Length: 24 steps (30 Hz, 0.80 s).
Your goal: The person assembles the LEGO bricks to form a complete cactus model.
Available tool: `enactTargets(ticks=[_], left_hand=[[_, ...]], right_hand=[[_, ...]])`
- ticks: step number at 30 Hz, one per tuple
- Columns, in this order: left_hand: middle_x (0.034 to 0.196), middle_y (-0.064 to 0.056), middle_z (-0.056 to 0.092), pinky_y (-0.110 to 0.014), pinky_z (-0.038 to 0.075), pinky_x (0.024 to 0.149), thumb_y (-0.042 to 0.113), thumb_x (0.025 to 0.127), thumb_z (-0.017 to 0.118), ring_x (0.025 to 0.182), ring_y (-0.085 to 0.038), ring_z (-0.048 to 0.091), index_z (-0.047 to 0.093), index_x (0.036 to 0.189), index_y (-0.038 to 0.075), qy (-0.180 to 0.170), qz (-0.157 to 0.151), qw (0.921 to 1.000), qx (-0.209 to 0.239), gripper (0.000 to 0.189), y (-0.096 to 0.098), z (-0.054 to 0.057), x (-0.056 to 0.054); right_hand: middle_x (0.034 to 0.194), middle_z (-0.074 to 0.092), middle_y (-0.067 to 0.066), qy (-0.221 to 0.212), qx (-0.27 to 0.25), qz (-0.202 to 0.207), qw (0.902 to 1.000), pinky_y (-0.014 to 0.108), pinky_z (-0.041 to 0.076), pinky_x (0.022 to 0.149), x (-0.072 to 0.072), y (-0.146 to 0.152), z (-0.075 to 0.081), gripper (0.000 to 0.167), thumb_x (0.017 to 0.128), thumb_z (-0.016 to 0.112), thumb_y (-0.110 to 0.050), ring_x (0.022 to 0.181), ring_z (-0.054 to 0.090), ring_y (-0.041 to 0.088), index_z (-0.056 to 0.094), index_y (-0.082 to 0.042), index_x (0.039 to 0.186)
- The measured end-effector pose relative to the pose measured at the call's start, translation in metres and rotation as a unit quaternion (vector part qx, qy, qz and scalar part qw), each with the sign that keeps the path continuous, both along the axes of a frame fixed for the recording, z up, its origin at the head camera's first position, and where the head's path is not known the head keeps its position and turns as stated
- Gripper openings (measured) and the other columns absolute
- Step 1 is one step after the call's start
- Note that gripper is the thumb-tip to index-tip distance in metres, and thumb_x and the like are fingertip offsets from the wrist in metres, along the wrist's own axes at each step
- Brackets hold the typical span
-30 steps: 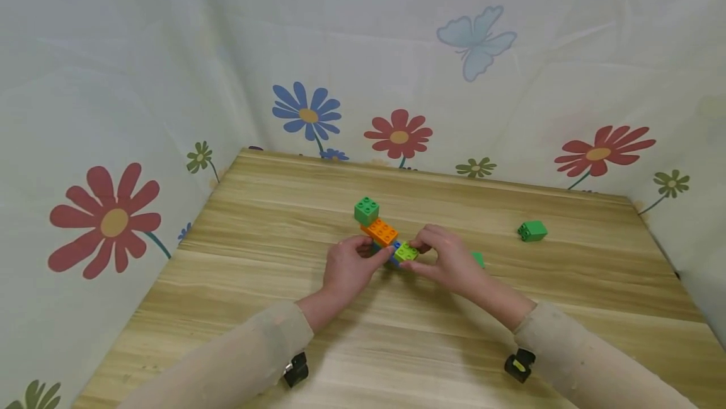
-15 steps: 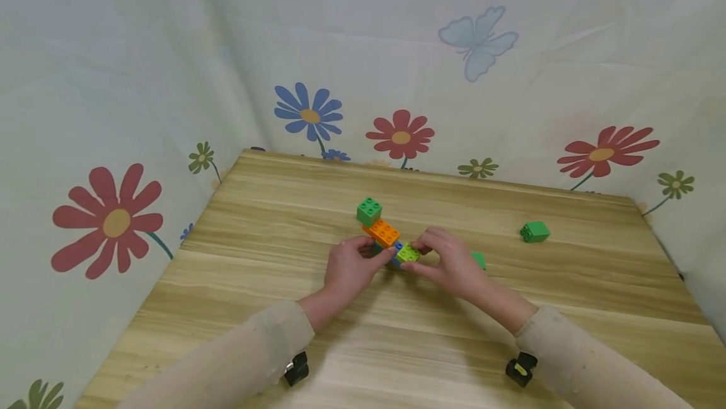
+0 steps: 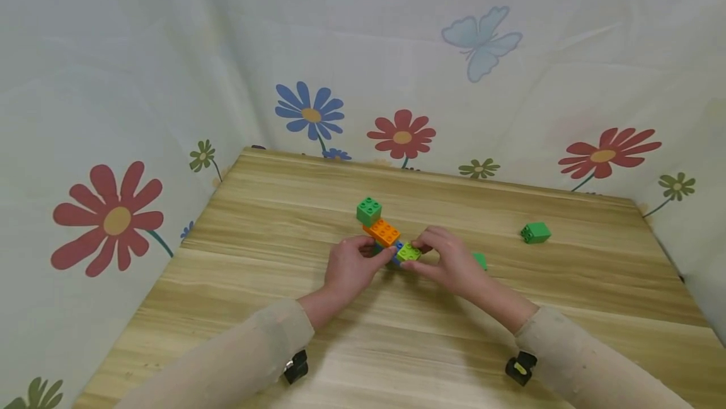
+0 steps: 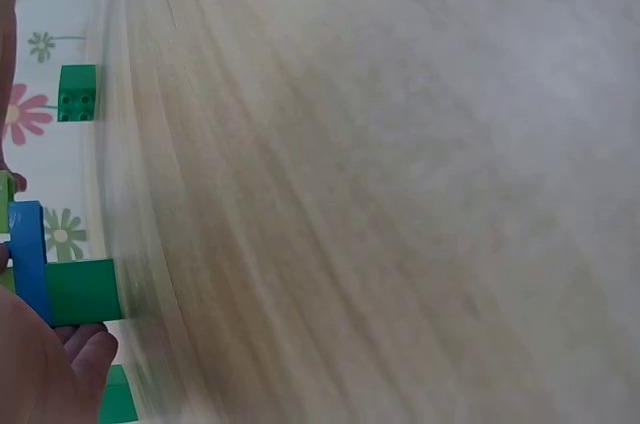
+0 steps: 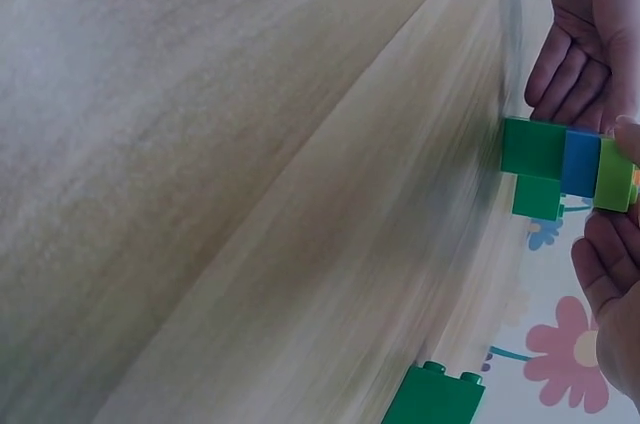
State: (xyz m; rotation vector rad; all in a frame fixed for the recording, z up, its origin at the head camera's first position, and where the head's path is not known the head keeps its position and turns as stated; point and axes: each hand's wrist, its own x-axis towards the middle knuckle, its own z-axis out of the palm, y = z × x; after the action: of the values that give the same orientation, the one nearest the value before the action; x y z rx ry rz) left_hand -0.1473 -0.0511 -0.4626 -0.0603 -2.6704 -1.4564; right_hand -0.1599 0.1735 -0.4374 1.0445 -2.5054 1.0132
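Observation:
In the head view my left hand (image 3: 354, 267) grips the blue toy brick (image 3: 390, 256) of a joined build, thumb on the near side and fingers behind. My right hand (image 3: 450, 261) pinches a lime green brick (image 3: 409, 252) sitting at the blue brick's right end. An orange brick (image 3: 382, 232) lies across the build's left part, with a green brick (image 3: 369, 211) at its far end. Both wrist views show another green brick (image 4: 83, 291) beneath the blue one. In the right wrist view the lime brick (image 5: 613, 174) lies flush against the blue brick (image 5: 580, 162).
A loose green brick (image 3: 535, 232) lies on its side at the right of the wooden table (image 3: 272, 207). Another green brick (image 3: 479, 261) is partly hidden behind my right hand. A flower-printed curtain (image 3: 340, 31) encloses the table's back and sides.

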Motion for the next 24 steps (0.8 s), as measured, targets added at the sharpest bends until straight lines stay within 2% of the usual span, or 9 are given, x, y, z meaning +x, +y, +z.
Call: enactTargets(ticks=[14, 19, 24], left_hand=[[0.106, -0.007, 0.081, -0.043, 0.065, 0.086, 0.047, 0.091, 0.085, 0.098, -0.023, 0.078, 0.083, 0.104, 0.009, 0.002, -0.001, 1.0000, 0.009, 0.041, -0.001, -0.002, 0.001], [0.105, -0.007, 0.081, -0.043, 0.065, 0.086, 0.048, 0.090, 0.085, 0.097, -0.022, 0.078, 0.083, 0.104, 0.010, 0.003, 0.002, 0.9999, 0.010, 0.040, -0.001, -0.003, 0.000], [0.105, -0.006, 0.081, -0.042, 0.065, 0.086, 0.046, 0.091, 0.085, 0.097, -0.021, 0.077, 0.083, 0.104, 0.011, 0.003, -0.001, 0.9999, 0.014, 0.038, -0.001, -0.002, 0.001]], right_hand=[[0.100, 0.071, 0.001, 0.000, -0.001, 0.000, 1.0000, 0.037, 0.066, 0.083, 0.000, 0.002, -0.005, 0.033, 0.081, 0.096, -0.018, 0.093, 0.073, 0.017, 0.075, -0.007, 0.105], [0.107, 0.074, 0.003, -0.003, 0.008, 0.006, 0.9999, 0.041, 0.065, 0.086, 0.002, 0.008, -0.002, 0.040, 0.081, 0.096, -0.019, 0.097, 0.073, 0.021, 0.077, -0.005, 0.114], [0.116, 0.076, 0.010, -0.024, 0.027, -0.001, 0.9993, 0.050, 0.063, 0.090, 0.003, 0.022, 0.002, 0.047, 0.083, 0.094, -0.018, 0.104, 0.072, 0.026, 0.076, -0.003, 0.123]])
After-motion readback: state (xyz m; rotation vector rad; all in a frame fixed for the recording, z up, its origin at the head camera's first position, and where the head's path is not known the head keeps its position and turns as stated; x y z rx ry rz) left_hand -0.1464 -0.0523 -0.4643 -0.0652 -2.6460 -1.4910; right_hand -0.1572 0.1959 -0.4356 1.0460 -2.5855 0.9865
